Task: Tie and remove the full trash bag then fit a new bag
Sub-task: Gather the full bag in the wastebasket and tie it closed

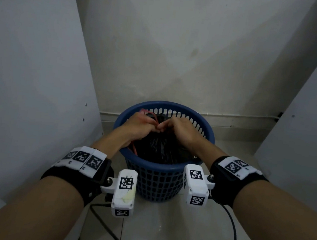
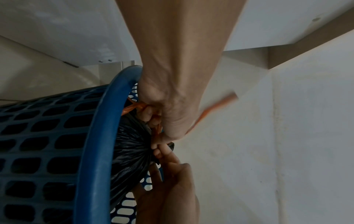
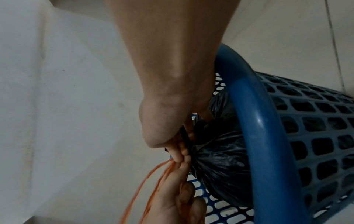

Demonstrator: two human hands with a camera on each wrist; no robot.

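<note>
Both my hands, left (image 1: 137,126) and right (image 1: 182,130), grip the orange plastic drawstring (image 3: 153,178) at the gathered neck of the black trash bag (image 1: 160,149), inside the blue slotted plastic basket (image 1: 159,178).

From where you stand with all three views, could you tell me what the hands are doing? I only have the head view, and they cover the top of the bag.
Observer: In the right wrist view, the right hand pinches the gathered neck of the black trash bag together with the orange drawstring.
Operator: Thank you. And the left one, please?
Observer: In the left wrist view, the left hand grips the drawstring, and a strand trails out past its far side.
Operator: Is the bag clear of the bin?
Observer: No; both wrist views show its body below the rim of the blue basket, sitting inside.
</note>
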